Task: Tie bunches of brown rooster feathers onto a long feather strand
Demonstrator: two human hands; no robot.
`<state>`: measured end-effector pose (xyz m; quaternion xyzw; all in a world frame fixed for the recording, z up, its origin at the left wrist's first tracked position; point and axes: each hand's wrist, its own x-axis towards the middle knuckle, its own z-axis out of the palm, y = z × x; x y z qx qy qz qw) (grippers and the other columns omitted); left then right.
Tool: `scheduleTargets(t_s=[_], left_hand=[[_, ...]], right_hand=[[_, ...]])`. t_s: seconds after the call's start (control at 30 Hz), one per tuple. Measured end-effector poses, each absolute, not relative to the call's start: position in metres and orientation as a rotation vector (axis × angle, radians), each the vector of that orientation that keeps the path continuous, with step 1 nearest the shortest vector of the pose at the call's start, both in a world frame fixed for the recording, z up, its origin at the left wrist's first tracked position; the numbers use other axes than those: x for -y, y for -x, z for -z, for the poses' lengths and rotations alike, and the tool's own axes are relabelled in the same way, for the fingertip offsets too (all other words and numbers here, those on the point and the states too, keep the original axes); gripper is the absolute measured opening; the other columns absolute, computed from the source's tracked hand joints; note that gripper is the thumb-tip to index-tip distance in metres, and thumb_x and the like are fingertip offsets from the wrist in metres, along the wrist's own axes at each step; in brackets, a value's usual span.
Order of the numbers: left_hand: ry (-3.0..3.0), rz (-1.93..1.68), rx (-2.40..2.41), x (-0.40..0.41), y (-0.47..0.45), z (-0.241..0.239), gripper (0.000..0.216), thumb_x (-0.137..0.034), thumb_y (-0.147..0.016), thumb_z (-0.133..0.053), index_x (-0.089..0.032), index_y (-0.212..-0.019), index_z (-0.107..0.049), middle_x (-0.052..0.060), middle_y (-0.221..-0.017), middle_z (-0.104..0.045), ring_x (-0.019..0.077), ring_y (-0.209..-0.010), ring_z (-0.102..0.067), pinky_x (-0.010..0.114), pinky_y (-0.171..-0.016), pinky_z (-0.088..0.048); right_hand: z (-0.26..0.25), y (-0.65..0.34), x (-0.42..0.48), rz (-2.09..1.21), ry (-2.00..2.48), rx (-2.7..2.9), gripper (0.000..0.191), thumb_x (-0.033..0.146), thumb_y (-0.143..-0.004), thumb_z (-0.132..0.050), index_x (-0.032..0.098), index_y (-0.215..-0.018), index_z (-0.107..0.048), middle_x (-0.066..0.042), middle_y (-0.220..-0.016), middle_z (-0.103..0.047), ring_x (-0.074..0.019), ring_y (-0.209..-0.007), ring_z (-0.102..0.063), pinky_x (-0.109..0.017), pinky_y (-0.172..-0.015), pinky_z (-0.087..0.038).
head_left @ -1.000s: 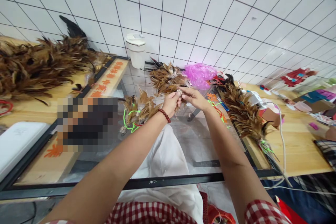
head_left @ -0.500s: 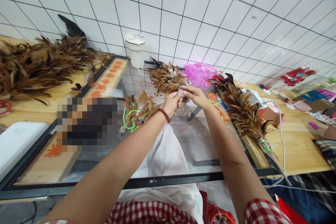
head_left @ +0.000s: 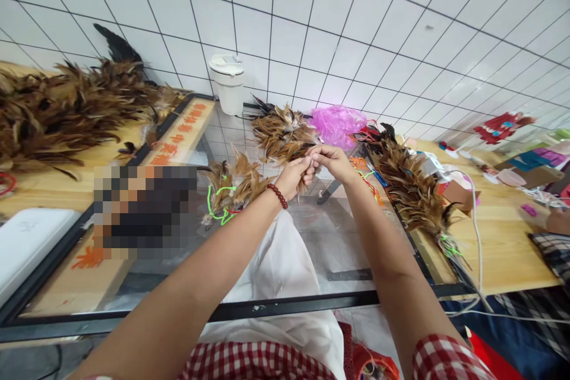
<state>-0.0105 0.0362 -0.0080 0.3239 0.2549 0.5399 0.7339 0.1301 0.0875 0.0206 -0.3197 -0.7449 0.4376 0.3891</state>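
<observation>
My left hand (head_left: 294, 175), with a red bead bracelet at the wrist, is closed around the quill ends of a bunch of brown feathers (head_left: 279, 135) that fans out up and to the left. My right hand (head_left: 332, 161) meets it from the right, fingers pinched together at the same quill ends. Both hands hover above the glass table top (head_left: 312, 237). Below my left forearm lies another feather bundle tied with green cord (head_left: 231, 187).
A big heap of brown feathers (head_left: 66, 110) covers the wooden table at left. A white lidded cup (head_left: 228, 83) stands against the tiled wall. A pink plastic bag (head_left: 338, 124) and a long feather string (head_left: 412, 190) lie at right. Another person's hand (head_left: 556, 221) shows at the far right.
My two hands have drawn closer together at the quill ends, and the right hand's fingers have curled in over them. The view has shifted slightly.
</observation>
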Motion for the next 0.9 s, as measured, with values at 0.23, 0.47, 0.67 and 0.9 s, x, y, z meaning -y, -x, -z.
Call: scheduleTargets(t_s=[0.23, 0.47, 0.67, 0.9], left_hand=[[-0.556, -1.290, -0.567, -0.040, 0.016, 0.007, 0.023, -0.027, -0.086, -0.060, -0.013, -0.070, -0.052, -0.007, -0.051, -0.036, 0.0018, -0.040, -0.031, 0.014, -0.041, -0.027], [-0.521, -1.292, -0.572, -0.040, 0.016, 0.006, 0.026, -0.031, -0.084, -0.063, -0.014, -0.070, -0.050, -0.008, -0.051, -0.037, 0.0013, -0.039, -0.030, 0.014, -0.041, -0.026], [-0.519, -1.298, -0.577, -0.040, 0.016, 0.005, 0.026, -0.032, -0.084, -0.063, -0.014, -0.071, -0.049, -0.008, -0.051, -0.037, 0.0012, -0.039, -0.030, 0.014, -0.041, -0.027], [-0.511, -1.306, -0.558, -0.042, 0.017, 0.008, 0.027, -0.033, -0.082, -0.066, -0.014, -0.071, -0.050, -0.008, -0.052, -0.037, 0.0012, -0.040, -0.031, 0.014, -0.040, -0.027]], right_hand=[[-0.026, -0.139, -0.088, -0.704, 1.039, 2.362, 0.015, 0.015, -0.073, -0.063, 0.018, -0.083, -0.074, -0.002, -0.080, -0.072, -0.0144, -0.075, -0.063, -0.026, -0.074, -0.046], [-0.038, -0.145, -0.082, -0.611, 1.108, 2.585, 0.016, 0.010, -0.070, -0.055, 0.016, -0.072, -0.070, -0.003, -0.072, -0.068, -0.0140, -0.068, -0.059, -0.025, -0.067, -0.044], [-0.037, -0.162, -0.089, -0.806, 1.143, 2.136, 0.020, 0.027, -0.074, -0.063, 0.015, -0.089, -0.069, -0.003, -0.074, -0.068, -0.0141, -0.066, -0.059, -0.026, -0.064, -0.047], [-0.019, -0.171, -0.094, -0.065, 1.734, 2.305, 0.025, 0.015, -0.078, -0.056, 0.022, -0.093, -0.074, -0.009, -0.091, -0.073, -0.0226, -0.086, -0.065, -0.032, -0.078, -0.046]])
